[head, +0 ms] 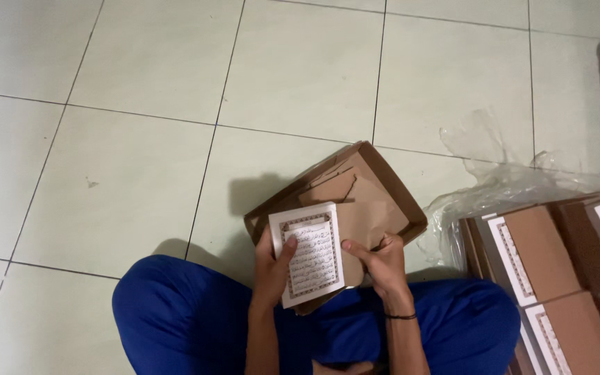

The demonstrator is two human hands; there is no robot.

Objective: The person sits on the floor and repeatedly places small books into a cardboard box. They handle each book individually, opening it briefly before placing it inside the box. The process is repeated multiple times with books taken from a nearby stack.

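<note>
Hands are working over an open brown cardboard box [373, 201] resting on the tiled floor [140, 173] against the person's crossed legs in blue trousers [175, 319]. The left hand [271, 267] is gripping the left edge of a white printed sheet [310, 253] with a decorated border, thumb laid on its face, holding it upright just near of the box. The right hand [382, 262] is closed on the sheet's right edge and the near rim of the box. The step in hand appears to be fitting the sheet to the box; the next move is likely calling for squaring the sheet against the box before release. Stacked brown boxes [543, 271] with similar bordered sheets are lying at the right, beside crumpled clear plastic wrap [494, 173].
</note>
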